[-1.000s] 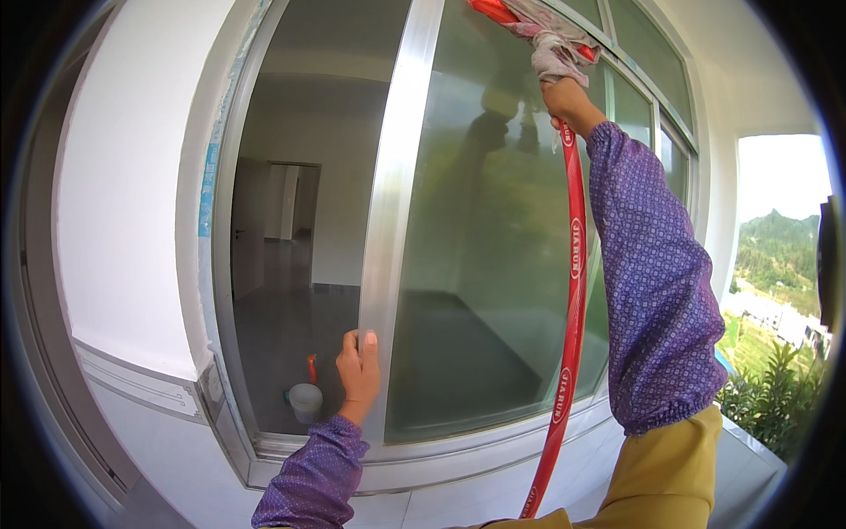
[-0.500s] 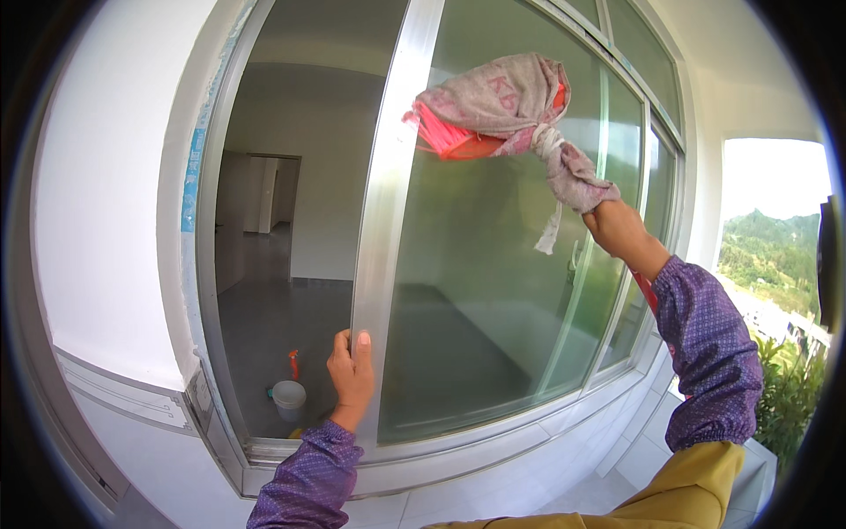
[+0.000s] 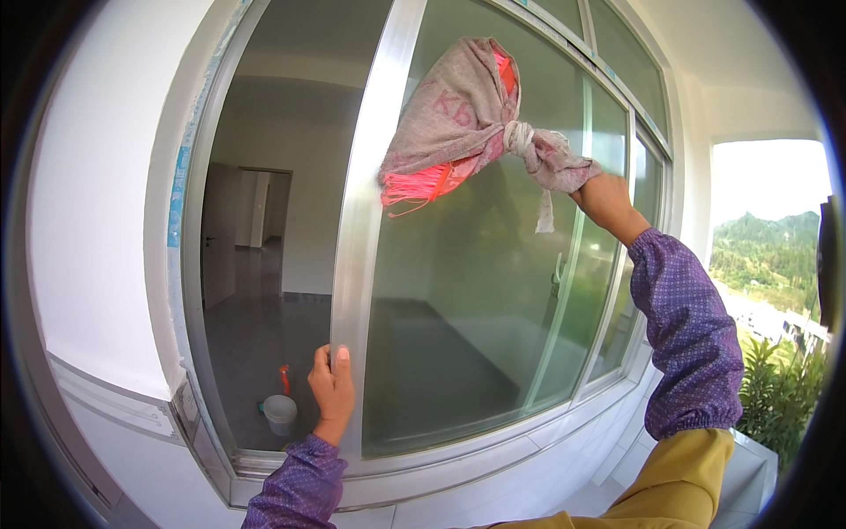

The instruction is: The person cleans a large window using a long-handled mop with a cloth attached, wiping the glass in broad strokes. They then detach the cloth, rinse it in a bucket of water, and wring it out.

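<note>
A broom with pink-red bristles is wrapped in a greyish cloth, knotted around the neck with a loose strip dangling below. My right hand is closed around the cloth-covered handle, at the right end of the wrapping. The broom head is up against the upper part of a window pane, its bristles overlapping the metal sash edge. Lower down, my left hand grips the upright of the silver window sash, thumb on its front face. Its other fingers are partly hidden.
Left of the sash, the window opening shows a room with a grey floor, a white bucket and a red-orange object beside it. A tiled sill runs below the window. Green plants stand at the right.
The broom head has swung from nearly level to a steeper tilt, its bristles now lower and further left. My right hand has shifted slightly left and up; my left hand keeps its hold.
</note>
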`<state>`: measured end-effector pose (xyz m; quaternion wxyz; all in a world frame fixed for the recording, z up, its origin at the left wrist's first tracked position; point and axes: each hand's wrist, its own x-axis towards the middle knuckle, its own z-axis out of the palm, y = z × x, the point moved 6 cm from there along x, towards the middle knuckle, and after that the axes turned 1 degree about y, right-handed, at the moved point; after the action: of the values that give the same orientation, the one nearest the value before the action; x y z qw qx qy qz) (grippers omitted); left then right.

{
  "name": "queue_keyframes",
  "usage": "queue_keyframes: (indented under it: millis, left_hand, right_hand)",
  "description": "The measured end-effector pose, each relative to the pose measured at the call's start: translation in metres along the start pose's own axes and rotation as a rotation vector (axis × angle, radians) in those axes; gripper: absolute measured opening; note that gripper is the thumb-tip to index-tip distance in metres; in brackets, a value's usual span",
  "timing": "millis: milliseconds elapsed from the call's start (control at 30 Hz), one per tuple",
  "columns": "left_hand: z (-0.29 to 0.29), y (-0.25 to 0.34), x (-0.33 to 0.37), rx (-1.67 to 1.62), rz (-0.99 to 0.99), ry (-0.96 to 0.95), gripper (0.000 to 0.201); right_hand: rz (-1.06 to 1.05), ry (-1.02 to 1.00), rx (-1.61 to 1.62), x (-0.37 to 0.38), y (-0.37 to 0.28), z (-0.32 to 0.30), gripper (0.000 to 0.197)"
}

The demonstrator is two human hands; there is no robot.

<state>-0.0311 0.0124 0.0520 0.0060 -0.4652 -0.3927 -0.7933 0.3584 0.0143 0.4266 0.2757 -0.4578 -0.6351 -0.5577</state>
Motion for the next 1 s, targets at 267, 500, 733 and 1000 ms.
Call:
queue_keyframes:
  millis: [267, 500, 733, 1000]
  left_hand:
    - [0.01, 0.003, -0.006, -0.02, -0.009, -0.016, 0.038]
    - [-0.006, -0.005, 0.0, 0.03, -0.019, 0.001, 0.035]
    - [0.008, -0.004, -0.005, -0.012, 0.007, -0.002, 0.037]
    - [-0.005, -0.006, -0.001, -0.033, -0.018, -0.002, 0.037]
  right_hand:
    - [0.386, -0.061, 0.271, 0.053, 0.023, 0.002, 0.051]
    - [0.543, -0.039, 0.775, 0.145, -0.069, -0.018, 0.035]
    - [0.548, 0.09, 0.417, 0.143, -0.015, 0.005, 0.051]
    - [0.594, 0.093, 0.396, 0.123, 0.086, 0.067, 0.056]
